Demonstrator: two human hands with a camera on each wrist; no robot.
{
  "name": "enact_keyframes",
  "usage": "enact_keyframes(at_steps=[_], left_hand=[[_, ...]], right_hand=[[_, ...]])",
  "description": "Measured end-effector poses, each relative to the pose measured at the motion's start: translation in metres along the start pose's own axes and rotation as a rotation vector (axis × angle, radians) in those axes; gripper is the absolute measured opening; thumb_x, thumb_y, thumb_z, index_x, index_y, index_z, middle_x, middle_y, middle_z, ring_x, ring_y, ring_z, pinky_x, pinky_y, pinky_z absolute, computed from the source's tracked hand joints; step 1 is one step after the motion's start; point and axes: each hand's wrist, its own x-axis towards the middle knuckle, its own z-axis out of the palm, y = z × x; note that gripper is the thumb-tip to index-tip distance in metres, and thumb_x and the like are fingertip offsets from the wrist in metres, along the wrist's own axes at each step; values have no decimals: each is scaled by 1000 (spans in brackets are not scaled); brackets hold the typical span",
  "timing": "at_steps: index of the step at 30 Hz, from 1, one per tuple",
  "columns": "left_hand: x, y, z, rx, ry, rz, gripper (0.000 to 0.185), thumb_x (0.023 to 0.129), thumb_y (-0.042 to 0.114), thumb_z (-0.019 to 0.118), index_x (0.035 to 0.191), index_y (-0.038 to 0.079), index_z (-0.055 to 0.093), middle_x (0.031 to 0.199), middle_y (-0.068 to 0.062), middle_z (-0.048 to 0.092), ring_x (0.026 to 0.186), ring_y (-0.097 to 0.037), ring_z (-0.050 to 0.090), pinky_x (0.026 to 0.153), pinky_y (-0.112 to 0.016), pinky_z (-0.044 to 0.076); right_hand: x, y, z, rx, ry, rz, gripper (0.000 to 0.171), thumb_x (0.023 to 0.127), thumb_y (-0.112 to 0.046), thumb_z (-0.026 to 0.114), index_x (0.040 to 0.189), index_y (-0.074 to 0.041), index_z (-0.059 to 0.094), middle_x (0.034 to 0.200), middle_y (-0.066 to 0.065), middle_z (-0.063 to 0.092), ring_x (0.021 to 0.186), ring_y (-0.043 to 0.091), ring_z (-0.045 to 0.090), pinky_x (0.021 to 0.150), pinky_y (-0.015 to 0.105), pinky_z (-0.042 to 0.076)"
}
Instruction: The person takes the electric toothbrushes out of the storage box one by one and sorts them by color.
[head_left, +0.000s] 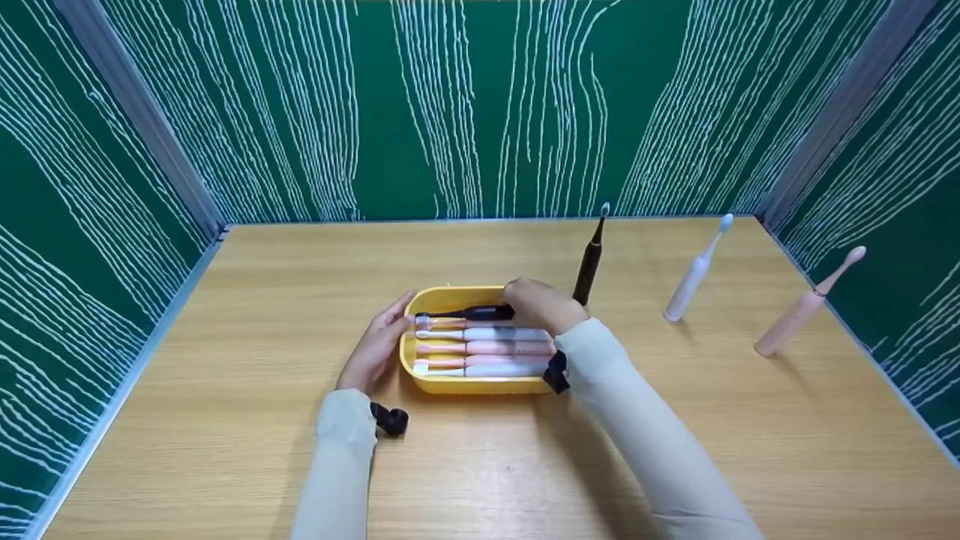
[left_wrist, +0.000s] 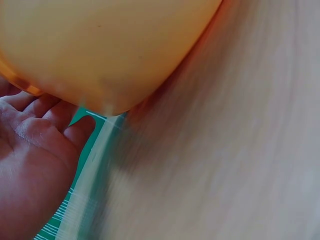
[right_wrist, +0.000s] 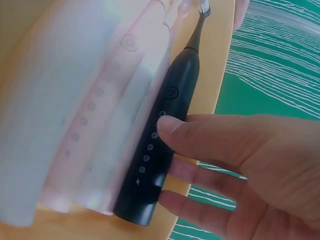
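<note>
A yellow plastic box [head_left: 480, 386] holds several electric toothbrushes lying side by side, pink ones [head_left: 510, 348] and white ones [head_left: 506, 334] among them. At its far side lies a black electric toothbrush [right_wrist: 172, 100], brush head to the left in the head view. My right hand [head_left: 541, 304] pinches its handle, thumb on top beside the row of indicator marks and fingertips along its side. My left hand [head_left: 375, 345] rests against the box's left end, its fingers extended along the outer wall. The left wrist view shows the palm and fingers [left_wrist: 47, 107] at the box's underside edge.
Three electric toothbrushes stand upright on the wooden table [head_left: 225, 360] to the right: a black one [head_left: 589, 270] just beyond my right hand, a white one [head_left: 688, 287], and a pink one [head_left: 791, 322] farthest right. Green walls [head_left: 375, 112] with white wavy lines enclose the table.
</note>
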Motion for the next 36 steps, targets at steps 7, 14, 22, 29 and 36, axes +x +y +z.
enact_keyframes(at_steps=[7, 14, 22, 29, 36], left_hand=[[0, -1, 1, 26, 10, 24, 56, 97, 6, 45, 151, 5, 29, 160, -10, 20, 150, -24, 12, 124, -37, 8], [-1, 0, 2, 45, 18, 12, 56, 97, 8, 46, 151, 8, 30, 161, -8, 19, 150, -23, 11, 124, -38, 8], [1, 0, 1, 50, -7, 60, 55, 98, 5, 42, 150, 2, 27, 160, -13, 19, 149, -26, 11, 124, -38, 8], [0, 0, 0, 45, -13, 66, 54, 98, 6, 41, 150, 2, 27, 160, -12, 20, 149, -25, 12, 124, -38, 9], [-1, -2, 1, -36, -33, 58, 54, 99, 5, 40, 151, 3, 25, 161, -12, 18, 149, -25, 13, 123, -37, 13]], right_hand=[[2, 1, -3, -6, -16, -21, 31, 87, -1, 67, 117, -7, 69, 115, 12, 68, 99, 24, 63, 97, 39, 53], [3, 3, -3, -11, 37, -44, 31, 83, 0, 70, 113, -7, 71, 109, 12, 71, 96, 24, 66, 91, 37, 56], [3, 5, -3, 2, -7, 2, 29, 84, 2, 67, 111, -7, 71, 109, 12, 69, 97, 25, 62, 95, 39, 53], [3, 5, -4, 18, -39, 23, 30, 85, 1, 66, 113, -8, 71, 110, 11, 68, 94, 24, 59, 95, 40, 53], [3, 7, -3, -6, -56, -4, 27, 85, -2, 69, 111, -9, 71, 107, 9, 69, 89, 22, 57, 93, 39, 54]])
